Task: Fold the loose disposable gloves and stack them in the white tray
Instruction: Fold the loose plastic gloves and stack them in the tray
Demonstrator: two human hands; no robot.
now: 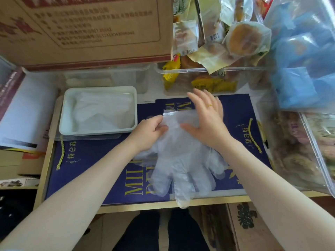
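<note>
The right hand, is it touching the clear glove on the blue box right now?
Touching. The head view shows the right hand lying flat, fingers spread, on the cuff end of the clear glove.

Single view, head-worn wide-angle camera. Looks forward and steeply down over both forearms onto the work surface, a dark blue box (94,160) lying close below. Near edge of the frame reaches the person's legs (159,230); far edge reaches a cardboard carton (87,29) and clear bins (199,77) behind. Straight lines bow toward the frame edges. No second view to compare.
</note>
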